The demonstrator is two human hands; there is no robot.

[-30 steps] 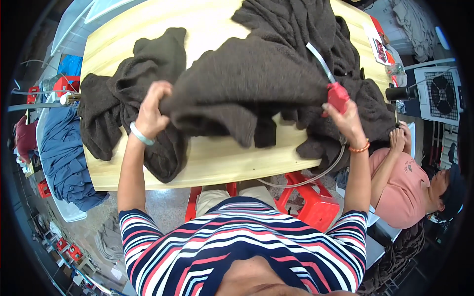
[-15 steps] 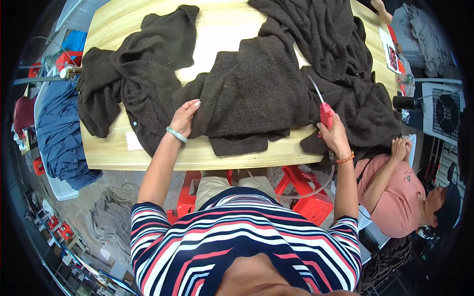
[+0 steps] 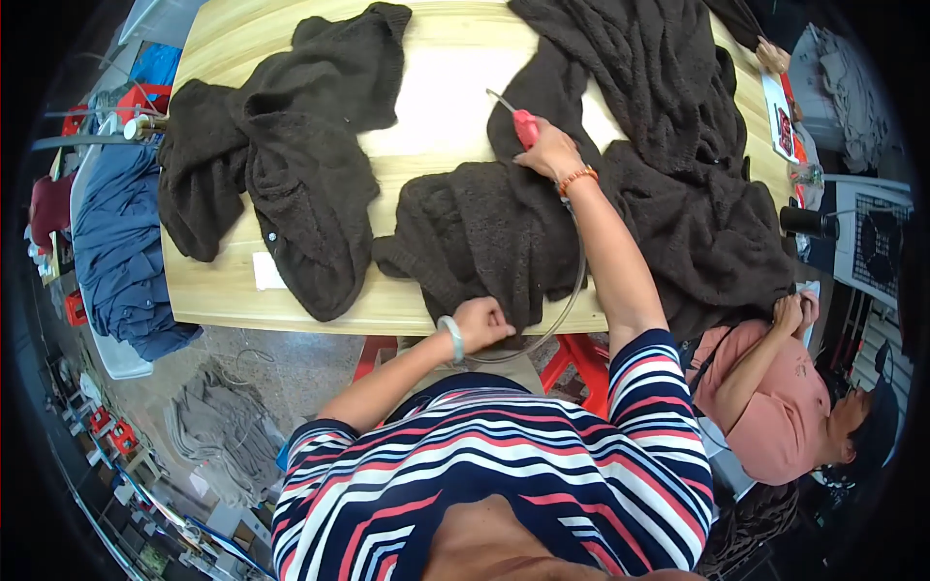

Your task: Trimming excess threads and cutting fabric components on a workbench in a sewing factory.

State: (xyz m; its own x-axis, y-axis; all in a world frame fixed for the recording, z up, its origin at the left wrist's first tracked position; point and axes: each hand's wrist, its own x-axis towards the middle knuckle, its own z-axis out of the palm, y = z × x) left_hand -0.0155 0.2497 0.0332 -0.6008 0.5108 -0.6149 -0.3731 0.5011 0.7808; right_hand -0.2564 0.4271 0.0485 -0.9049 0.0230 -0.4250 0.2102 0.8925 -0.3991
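Observation:
A dark brown knit garment (image 3: pixel 460 228) lies rumpled at the middle of the wooden table's near side, one part stretching away toward the far side. My left hand (image 3: pixel 479 327), with a pale bangle at the wrist, is closed on the garment's near edge at the table's front. In my right hand (image 3: pixel 552 153) is a red air blow gun (image 3: pixel 526 128), gripped above the garment's far part. Its thin metal nozzle points up and to the left. A clear hose (image 3: pixel 579 261) runs from it under my right forearm toward my lap.
Another dark brown garment (image 3: pixel 305 165) lies on the table's left, beside a white paper piece (image 3: pixel 266 271). More dark brown knitwear (image 3: pixel 668 107) is heaped at the right. A person in pink (image 3: pixel 765 387) sits there, and another person's hand (image 3: pixel 772 56) is at the far right corner. Blue cloth (image 3: pixel 126 242) fills a left-hand bin.
My right hand has swung left and away from me with the blow gun. My left hand has shifted right and nearer, and the middle garment is now more bunched toward me.

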